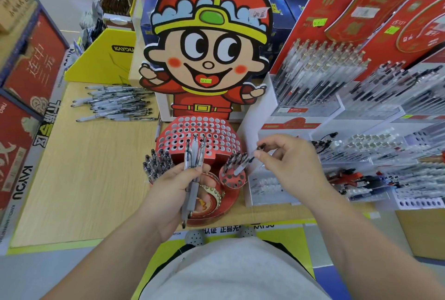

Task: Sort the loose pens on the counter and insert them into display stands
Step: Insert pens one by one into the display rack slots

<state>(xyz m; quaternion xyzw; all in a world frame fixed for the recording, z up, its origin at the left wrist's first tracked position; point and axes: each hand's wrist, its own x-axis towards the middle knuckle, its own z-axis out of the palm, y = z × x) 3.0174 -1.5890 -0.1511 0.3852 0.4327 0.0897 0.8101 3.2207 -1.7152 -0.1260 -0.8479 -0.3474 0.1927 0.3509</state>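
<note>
Here we are at the light wooden counter (84, 167), and both hands are busy and well apart. The left hand (178, 193), at six o'clock of the scene, has its fingers curled round a bundle of clear-and-grey click pens (192, 167). Their clip ends fan out toward twelve o'clock and their tips point down past the palm.

Over at three o'clock from it, the right hand (289, 169) pinches a single clear pen with a dark clicker (243, 166) between thumb and forefinger, right at the top end. That pen slants down toward eight o'clock, and its lower end meets the holed top of a small round red cup (232, 180). Whether it sits in a hole I cannot tell. The far side of that cup is packed with dark-topped pens.

The cup belongs to the red cardboard display stand with a white-holed dome (199, 131), dead centre, and its dome holes look unfilled. A matching cluster of standing pens (156, 164) crowds the stand's other front corner, at nine o'clock of the bundle. Behind the dome rises a big cartoon cut-out figure in a red hat (207, 53).

The pile of loose clear pens (115, 104) lies on the counter at ten o'clock from the stand, just beside a yellow cardboard box (103, 58). At two o'clock, white tiered racks with red header cards (337, 111) hold rows of pens, blurred. Red printed boxes (29, 70) line the nine o'clock edge.
</note>
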